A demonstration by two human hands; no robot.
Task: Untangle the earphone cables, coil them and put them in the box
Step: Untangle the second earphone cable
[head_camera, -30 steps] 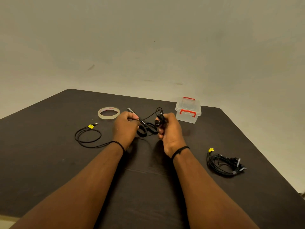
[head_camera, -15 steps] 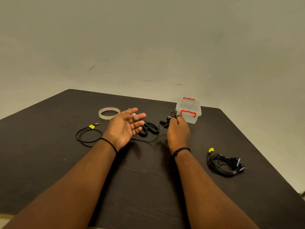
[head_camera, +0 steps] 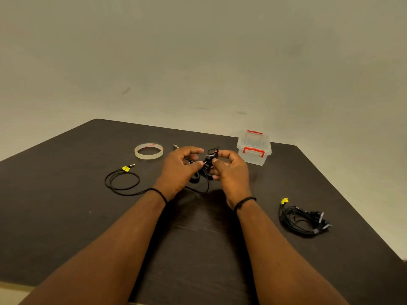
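Note:
Between my two hands, just above the dark table [head_camera: 66, 216], is the tangled earbud end of a black earphone cable [head_camera: 209, 160]. My right hand [head_camera: 231, 172] grips that bundle with curled fingers. My left hand [head_camera: 179, 170] pinches it from the left with thumb and fingers. The cable runs down under my left wrist to a loose coil with a yellow-tagged plug [head_camera: 122, 180] on the table. A second tangled black earphone bundle [head_camera: 302, 219] lies at the right. The clear plastic box [head_camera: 254, 148] with red clasps stands closed behind my right hand.
A roll of clear tape [head_camera: 148, 151] lies at the back left. Scissors with black handles [head_camera: 176, 147] are mostly hidden behind my left hand. The table's right edge runs close to the second bundle.
My left hand was open with the palm up half a second ago; it has now closed in on the earbud end. My right hand has lifted the bundle slightly towards me.

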